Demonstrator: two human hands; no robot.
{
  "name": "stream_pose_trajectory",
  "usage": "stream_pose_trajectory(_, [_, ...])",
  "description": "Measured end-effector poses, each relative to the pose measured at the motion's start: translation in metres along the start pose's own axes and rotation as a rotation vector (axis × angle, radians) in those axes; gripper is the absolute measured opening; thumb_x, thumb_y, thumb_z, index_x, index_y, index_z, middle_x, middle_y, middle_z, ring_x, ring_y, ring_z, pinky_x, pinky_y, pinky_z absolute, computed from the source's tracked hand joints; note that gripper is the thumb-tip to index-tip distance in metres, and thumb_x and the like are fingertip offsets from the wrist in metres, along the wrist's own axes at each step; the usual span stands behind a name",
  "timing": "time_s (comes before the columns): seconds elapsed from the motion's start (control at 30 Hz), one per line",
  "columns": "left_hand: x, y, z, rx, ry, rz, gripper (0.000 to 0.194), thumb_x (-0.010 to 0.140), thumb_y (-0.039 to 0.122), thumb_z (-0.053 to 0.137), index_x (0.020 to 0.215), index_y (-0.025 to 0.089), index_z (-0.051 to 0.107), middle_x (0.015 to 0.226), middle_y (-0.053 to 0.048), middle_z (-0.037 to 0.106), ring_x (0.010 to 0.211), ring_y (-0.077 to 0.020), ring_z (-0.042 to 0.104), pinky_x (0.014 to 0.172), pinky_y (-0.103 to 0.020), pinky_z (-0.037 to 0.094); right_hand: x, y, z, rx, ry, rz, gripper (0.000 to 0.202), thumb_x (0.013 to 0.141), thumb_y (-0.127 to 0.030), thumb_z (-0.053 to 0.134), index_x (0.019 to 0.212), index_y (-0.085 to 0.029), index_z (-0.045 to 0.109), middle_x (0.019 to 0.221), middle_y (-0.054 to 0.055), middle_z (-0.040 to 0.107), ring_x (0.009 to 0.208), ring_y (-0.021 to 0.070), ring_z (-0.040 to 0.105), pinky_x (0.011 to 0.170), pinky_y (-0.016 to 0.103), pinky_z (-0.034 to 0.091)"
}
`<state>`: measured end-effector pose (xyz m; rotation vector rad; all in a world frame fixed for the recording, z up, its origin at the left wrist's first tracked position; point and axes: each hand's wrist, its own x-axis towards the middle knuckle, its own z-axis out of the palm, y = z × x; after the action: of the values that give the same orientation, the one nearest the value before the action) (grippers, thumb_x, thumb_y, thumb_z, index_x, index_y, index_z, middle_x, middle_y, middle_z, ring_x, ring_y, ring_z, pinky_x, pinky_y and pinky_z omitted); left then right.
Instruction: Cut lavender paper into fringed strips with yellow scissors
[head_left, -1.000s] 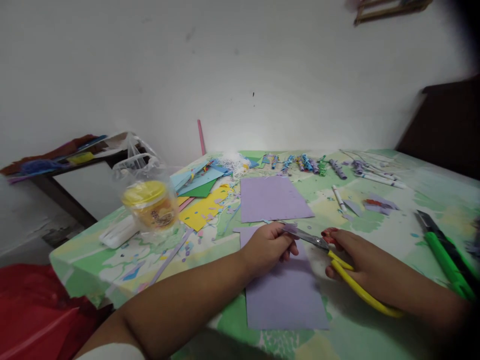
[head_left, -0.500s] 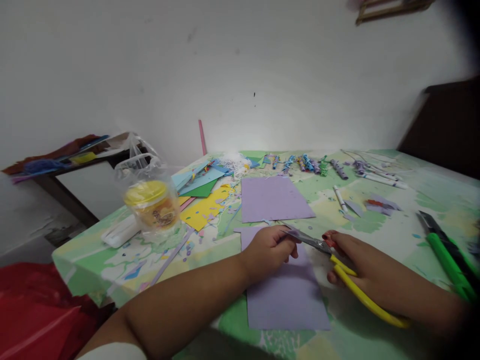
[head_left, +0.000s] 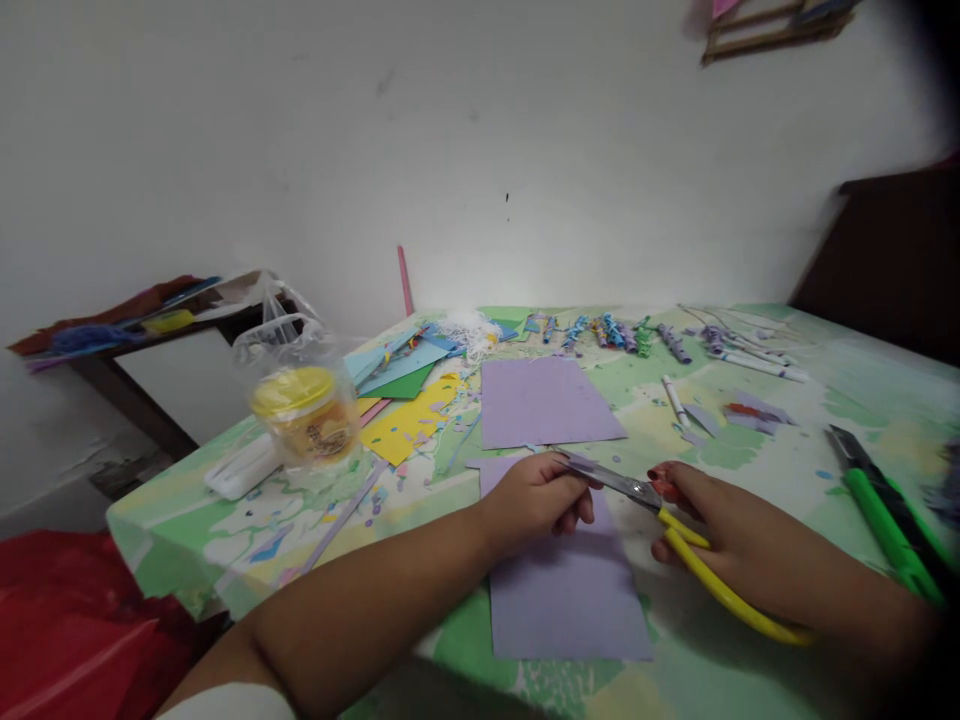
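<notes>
My right hand (head_left: 720, 520) is closed around scissors (head_left: 694, 560) with yellow handles, their blades pointing left. A small red thing shows by its fingertips; I cannot make out what it is. The blades reach the fingertips of my left hand (head_left: 536, 505), which is closed in a pinch. What it pinches is too small to name, though a purplish sliver shows along the blade. Under my left hand lies a purple paper sheet (head_left: 570, 610), partly covered by the hand. A second purple sheet (head_left: 551, 405) lies just beyond it.
A yellow-lidded tub (head_left: 304, 415) in a clear bag stands at left, near coloured sheets (head_left: 409, 425) and paper scraps. Small curled paper rolls (head_left: 611, 330) line the back. A white marker (head_left: 675, 402) lies at right, with a green-handled cutter (head_left: 885, 525) farther right.
The view has shifted slightly. Both hands and the scissors stay in nearly the same place, with the blades still at the left fingertips.
</notes>
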<state>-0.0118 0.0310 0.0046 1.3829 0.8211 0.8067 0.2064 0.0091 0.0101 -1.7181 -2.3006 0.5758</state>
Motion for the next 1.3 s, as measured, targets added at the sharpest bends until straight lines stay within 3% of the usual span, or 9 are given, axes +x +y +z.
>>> stream_pose_trajectory(0.2, [0.002,-0.002,0.0,-0.033,-0.013,-0.032,0.025,0.073,0.041,0.055,0.074,0.015,0.053,0.053,0.005,0.055,0.038,-0.0045,0.043,0.039,-0.019,0.031,-0.003,-0.004,-0.002,-0.003,-0.024,0.023,0.031,0.074,-0.043,0.056,0.097,-0.024,0.044,0.1,0.005,0.06,0.087,0.0249,0.057,0.075,0.038,0.043])
stream_pose_trajectory(0.47, [-0.001,0.007,0.002,0.031,0.143,-0.01,0.014,0.079,0.028,0.047,0.073,0.016,0.049,0.051,0.007,0.05,0.038,-0.0036,0.042,0.039,-0.017,0.031,-0.006,-0.005,0.0,0.041,0.008,-0.016,0.041,0.076,-0.042,0.054,0.111,-0.023,0.044,0.119,0.012,0.057,0.107,0.0307,0.054,0.09,0.043,0.04])
stream_pose_trajectory(0.63, [-0.003,0.009,0.004,0.085,0.071,-0.022,0.012,0.078,0.016,0.043,0.067,0.016,0.049,0.054,0.005,0.052,0.04,-0.0043,0.043,0.042,-0.019,0.033,-0.008,-0.006,0.003,0.072,0.032,-0.064,0.041,0.077,-0.04,0.056,0.113,-0.023,0.044,0.118,0.012,0.058,0.105,0.0308,0.056,0.09,0.044,0.041])
stream_pose_trajectory(0.8, [-0.007,0.016,0.006,0.182,0.044,-0.014,0.017,0.079,0.011,0.042,0.065,0.016,0.049,0.053,0.006,0.051,0.041,-0.0036,0.038,0.044,-0.019,0.029,-0.008,-0.008,0.003,0.071,-0.036,-0.048,0.035,0.079,-0.04,0.054,0.107,-0.023,0.043,0.109,0.01,0.061,0.095,0.0295,0.059,0.085,0.043,0.042])
stream_pose_trajectory(1.0, [-0.007,0.017,0.003,0.228,0.019,-0.023,0.017,0.08,0.01,0.041,0.067,0.016,0.05,0.051,0.007,0.05,0.041,-0.0037,0.035,0.044,-0.018,0.029,-0.008,-0.009,0.003,0.09,-0.049,-0.048,0.027,0.077,-0.041,0.053,0.097,-0.025,0.045,0.095,0.005,0.064,0.085,0.0263,0.061,0.079,0.038,0.044])
stream_pose_trajectory(1.3, [-0.006,0.016,-0.001,0.199,-0.011,-0.021,0.015,0.08,0.014,0.041,0.069,0.016,0.051,0.05,0.007,0.049,0.039,-0.0031,0.036,0.043,-0.018,0.028,-0.008,-0.011,0.004,0.108,-0.073,-0.017,0.03,0.078,-0.044,0.052,0.099,-0.024,0.044,0.1,0.008,0.063,0.087,0.0276,0.061,0.078,0.039,0.045])
